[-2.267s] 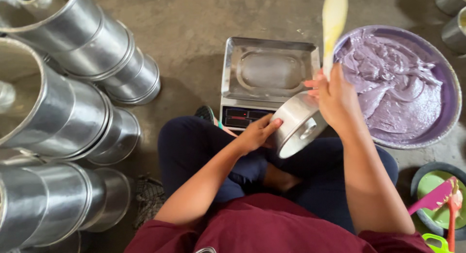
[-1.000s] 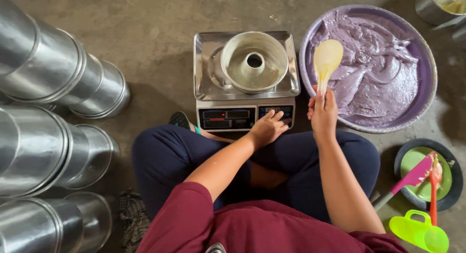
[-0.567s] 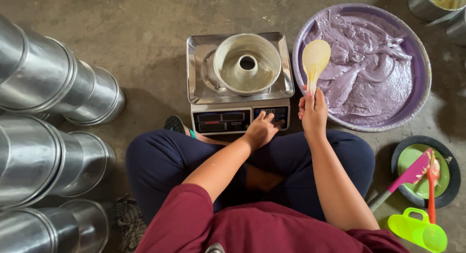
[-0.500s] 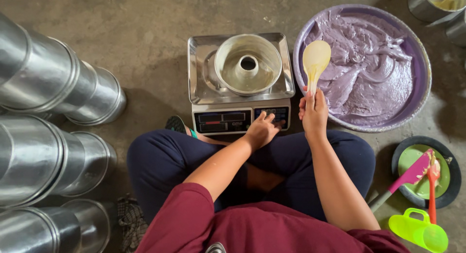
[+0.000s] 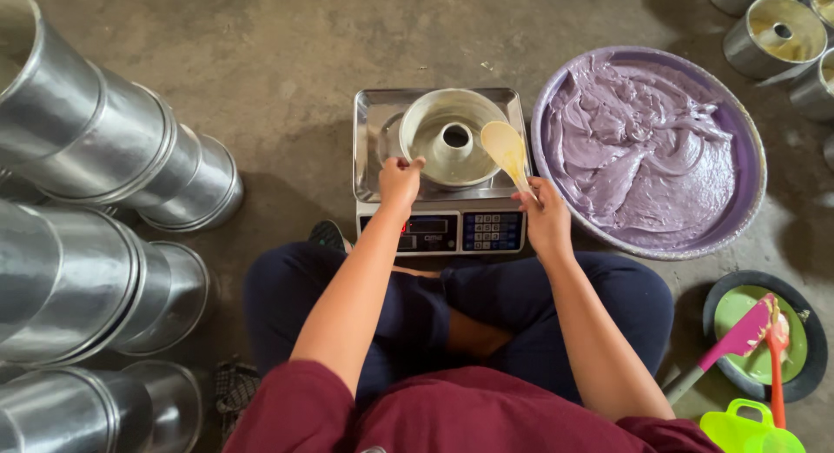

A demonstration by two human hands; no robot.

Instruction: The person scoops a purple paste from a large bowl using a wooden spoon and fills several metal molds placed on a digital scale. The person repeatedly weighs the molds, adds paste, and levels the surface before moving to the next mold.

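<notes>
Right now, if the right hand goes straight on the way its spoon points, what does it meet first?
Probably the ring-shaped metal pan on the scale: the right hand aims the yellow spoon over its rim, though height above it is unclear.

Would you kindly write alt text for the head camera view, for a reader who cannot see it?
Seated cross-legged on a concrete floor, a person grips the rim of a metal ring cake pan on a digital scale with the left hand, while the right hand holds a pale spatula over it. A basin of purple batter sits right; stacked metal pans lie left.
</notes>
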